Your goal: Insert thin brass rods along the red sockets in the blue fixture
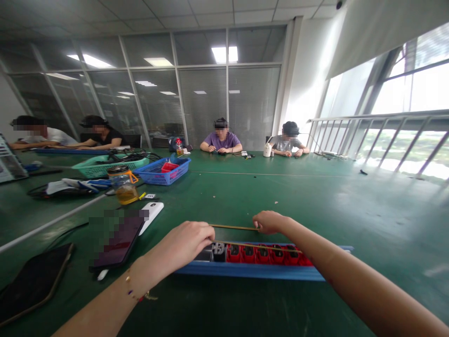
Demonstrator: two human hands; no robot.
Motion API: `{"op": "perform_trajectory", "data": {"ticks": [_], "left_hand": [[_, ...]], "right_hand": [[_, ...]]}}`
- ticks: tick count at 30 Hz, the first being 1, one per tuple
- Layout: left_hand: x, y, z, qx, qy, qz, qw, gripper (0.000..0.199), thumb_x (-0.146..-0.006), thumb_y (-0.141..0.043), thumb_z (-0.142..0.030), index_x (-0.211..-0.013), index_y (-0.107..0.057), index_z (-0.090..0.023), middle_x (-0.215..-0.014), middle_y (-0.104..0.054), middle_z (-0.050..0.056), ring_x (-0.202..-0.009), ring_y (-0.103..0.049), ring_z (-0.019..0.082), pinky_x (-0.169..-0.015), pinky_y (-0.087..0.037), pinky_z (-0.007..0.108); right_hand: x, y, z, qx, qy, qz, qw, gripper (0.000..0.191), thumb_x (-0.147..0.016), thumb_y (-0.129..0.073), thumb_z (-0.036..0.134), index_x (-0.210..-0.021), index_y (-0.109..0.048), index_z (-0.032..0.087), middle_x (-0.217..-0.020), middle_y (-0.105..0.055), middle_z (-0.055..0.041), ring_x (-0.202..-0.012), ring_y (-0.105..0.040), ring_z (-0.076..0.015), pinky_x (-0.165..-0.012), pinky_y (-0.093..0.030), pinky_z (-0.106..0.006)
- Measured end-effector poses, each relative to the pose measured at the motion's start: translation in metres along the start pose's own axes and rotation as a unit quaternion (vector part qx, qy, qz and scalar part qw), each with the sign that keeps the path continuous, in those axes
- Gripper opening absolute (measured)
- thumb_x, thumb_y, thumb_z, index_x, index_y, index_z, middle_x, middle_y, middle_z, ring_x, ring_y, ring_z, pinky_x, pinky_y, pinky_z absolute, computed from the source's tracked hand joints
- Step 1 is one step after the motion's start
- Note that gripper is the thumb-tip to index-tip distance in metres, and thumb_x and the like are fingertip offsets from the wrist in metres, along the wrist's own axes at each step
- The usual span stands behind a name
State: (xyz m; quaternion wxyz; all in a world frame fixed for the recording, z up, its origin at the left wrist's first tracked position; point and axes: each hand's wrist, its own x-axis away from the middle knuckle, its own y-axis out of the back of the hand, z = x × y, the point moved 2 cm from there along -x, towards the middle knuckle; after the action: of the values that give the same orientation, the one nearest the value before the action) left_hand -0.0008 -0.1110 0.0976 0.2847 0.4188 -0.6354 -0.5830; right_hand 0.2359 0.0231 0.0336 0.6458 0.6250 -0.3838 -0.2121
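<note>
A long blue tray (245,270) lies crosswise on the table in front of me, holding a row of several red-and-black parts (263,253) and, at its left, a black piece (219,251). My left hand (194,238) is closed over the tray's left part, pinching a thin tan elastic band (235,227). Beyond the tray's far edge, my right hand (269,222) has its fingers closed on the same band. One strand runs taut between the hands. Another passes over the red parts toward my right forearm, which hides the tray's right part.
Left of the tray lie a dark phone (117,243), a white device (152,216) and another dark phone (38,276). Farther back stand a jar (122,185), a blue basket (154,177) and a green basket (84,169). Several people sit around the green table (315,196).
</note>
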Motion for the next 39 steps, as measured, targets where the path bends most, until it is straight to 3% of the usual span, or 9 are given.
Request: {"op": "perform_trajectory", "data": {"ticks": [4,7,14,19,22,27,31,35,39], "left_hand": [[-0.004,0.028,0.013,-0.044,0.009,-0.047,0.998,0.02,-0.083,-0.042,-0.025,-0.08,-0.062,-0.023,-0.083,-0.062,-0.001,-0.075,-0.055,0.014,-0.068,-0.036,0.024],[-0.013,0.033,0.03,-0.042,0.027,-0.05,0.998,0.019,-0.081,-0.045,-0.028,-0.078,-0.063,-0.022,-0.082,-0.064,-0.001,-0.074,-0.056,0.014,-0.067,-0.036,0.023],[-0.043,-0.013,0.065,0.025,0.045,0.007,0.999,0.016,-0.076,-0.05,-0.028,-0.077,-0.065,-0.023,-0.075,-0.066,-0.001,-0.068,-0.059,0.013,-0.06,-0.037,0.021],[-0.06,-0.051,0.075,0.044,0.043,0.04,0.997,0.014,-0.074,-0.051,-0.023,-0.076,-0.065,-0.022,-0.075,-0.067,-0.001,-0.069,-0.059,0.013,-0.062,-0.039,0.021],[-0.067,-0.065,0.079,0.014,0.045,0.03,0.998,0.013,-0.073,-0.051,-0.02,-0.072,-0.064,-0.021,-0.08,-0.065,0.0,-0.072,-0.059,0.014,-0.065,-0.04,0.022],[-0.075,-0.076,0.082,-0.028,0.039,0.015,0.999,0.01,-0.071,-0.053,-0.02,-0.07,-0.063,-0.02,-0.086,-0.062,0.003,-0.078,-0.057,0.016,-0.071,-0.04,0.025],[-0.08,-0.08,0.086,-0.022,0.049,0.024,0.998,0.009,-0.071,-0.054,-0.022,-0.075,-0.062,-0.021,-0.081,-0.063,0.001,-0.076,-0.058,0.016,-0.066,-0.041,0.024],[-0.076,-0.079,0.103,-0.016,0.072,0.023,0.997,0.016,-0.073,-0.053,-0.024,-0.087,-0.061,-0.023,-0.086,-0.064,0.001,-0.078,-0.059,0.015,-0.068,-0.042,0.022],[-0.066,-0.077,0.124,-0.025,0.112,0.014,0.993,0.019,-0.074,-0.047,-0.016,-0.084,-0.063,-0.02,-0.088,-0.064,0.004,-0.082,-0.059,0.017,-0.072,-0.042,0.025]], "right_hand": [[0.011,-0.001,-0.031,-0.069,0.008,-0.016,0.997,0.032,-0.07,-0.05,0.015,-0.098,-0.064,0.021,-0.089,-0.069,-0.0033,-0.082,-0.062,-0.0187,-0.068,-0.045,-0.025],[0.03,0.003,-0.056,-0.111,-0.002,-0.042,0.993,0.031,-0.074,-0.045,0.016,-0.1,-0.063,0.017,-0.095,-0.068,-0.0049,-0.086,-0.062,-0.0168,-0.072,-0.045,-0.023],[0.066,-0.002,-0.089,-0.163,-0.026,-0.056,0.985,0.032,-0.081,-0.041,0.027,-0.102,-0.062,0.016,-0.096,-0.068,-0.0065,-0.085,-0.062,-0.0178,-0.073,-0.047,-0.026],[0.066,-0.011,-0.083,-0.15,-0.021,-0.029,0.988,0.03,-0.078,-0.046,0.029,-0.101,-0.062,0.019,-0.094,-0.068,-0.0047,-0.082,-0.063,-0.0171,-0.07,-0.047,-0.024],[0.061,-0.012,-0.074,-0.116,-0.026,-0.015,0.993,0.034,-0.071,-0.056,0.034,-0.102,-0.062,0.021,-0.098,-0.067,-0.0049,-0.083,-0.062,-0.0203,-0.068,-0.047,-0.027],[0.051,-0.013,-0.053,-0.038,-0.043,-0.013,0.998,0.037,-0.064,-0.064,0.032,-0.1,-0.063,0.022,-0.101,-0.065,-0.0083,-0.091,-0.059,-0.0295,-0.072,-0.044,-0.038],[0.041,-0.016,-0.045,-0.002,-0.052,-0.024,0.998,0.026,-0.07,-0.054,0.018,-0.093,-0.065,0.023,-0.096,-0.067,-0.0082,-0.09,-0.06,-0.0272,-0.072,-0.042,-0.035],[0.042,-0.019,-0.055,-0.001,-0.053,-0.025,0.998,0.026,-0.072,-0.052,0.02,-0.094,-0.063,0.026,-0.095,-0.067,-0.0035,-0.088,-0.061,-0.0237,-0.068,-0.042,-0.03],[0.055,-0.024,-0.081,-0.005,-0.078,-0.022,0.997,0.029,-0.075,-0.046,0.015,-0.099,-0.06,0.025,-0.099,-0.066,-0.0045,-0.09,-0.06,-0.0222,-0.068,-0.04,-0.028]]}}
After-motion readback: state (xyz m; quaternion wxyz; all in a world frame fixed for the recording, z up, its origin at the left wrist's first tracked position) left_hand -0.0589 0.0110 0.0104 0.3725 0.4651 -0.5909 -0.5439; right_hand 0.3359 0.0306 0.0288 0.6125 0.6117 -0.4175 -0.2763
